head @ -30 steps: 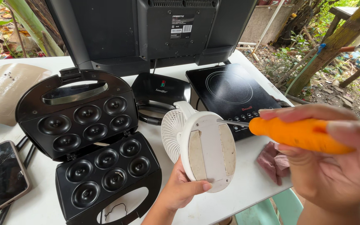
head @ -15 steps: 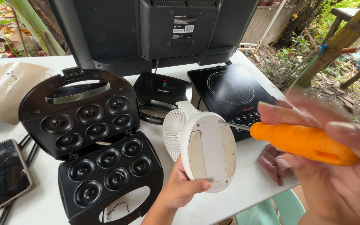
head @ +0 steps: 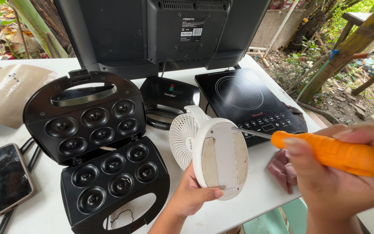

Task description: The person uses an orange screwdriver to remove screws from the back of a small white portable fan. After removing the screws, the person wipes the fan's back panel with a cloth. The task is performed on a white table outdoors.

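- Head view: white worktop point(head: 44, 216) outdoors, trees and bare ground behind.
- Around: open black doughnut maker point(head: 98, 151) at left; phone point(head: 3, 177) at far left; closed black sandwich press point(head: 167, 99), induction hob point(head: 245, 102) and monitor back point(head: 161, 30) beyond; pink cloth point(head: 282, 169) beside the fan.
- Small white fan point(head: 215, 154): above the worktop edge, base facing the camera, grille turned away.
- Left hand point(head: 191, 197): fingers wrapped under the base.
- Orange screwdriver point(head: 325, 151): lies roughly level, tip leftward at the base rim.
- Right hand point(head: 343, 182): fingers closed round the handle.
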